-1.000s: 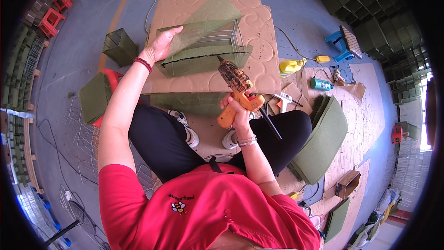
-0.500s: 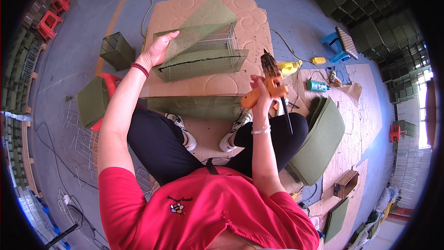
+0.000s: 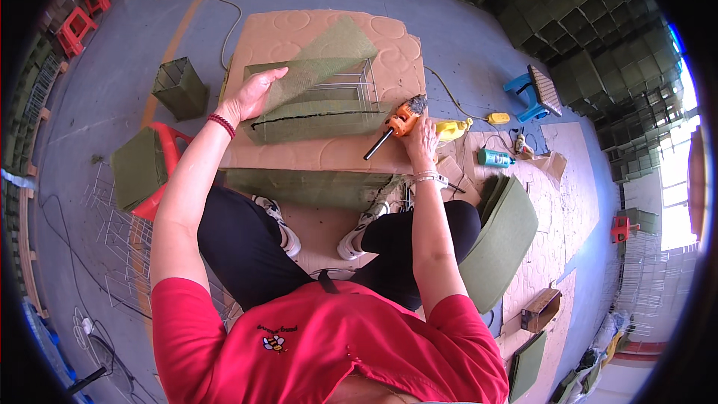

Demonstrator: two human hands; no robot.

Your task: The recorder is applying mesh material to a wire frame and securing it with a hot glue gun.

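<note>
A wire frame [image 3: 366,84] partly wrapped in green felt lies on the cardboard-covered work surface in front of me. My left hand [image 3: 253,94] grips a loose green felt sheet [image 3: 329,52] at its left end, the thumb on top and the other fingers mostly hidden. Along the nearer felt panel [image 3: 321,121] of the frame runs a black bead that looks like glue. At the right end of the work surface, my right hand [image 3: 423,138] is closed on an orange glue gun [image 3: 406,117]. A black stick points out of the gun toward the lower left.
Beside the right hand lies a yellow bottle-like item [image 3: 453,129], with a green bottle [image 3: 495,158] farther right. Stacked felt sheets [image 3: 502,239] lean by my right knee. A green felt box [image 3: 179,90] stands on the left, and a blue stool [image 3: 532,97] at right.
The glue gun has come down and left to the work surface's right end, turning so its stick points lower left. The left hand still holds the felt sheet.
</note>
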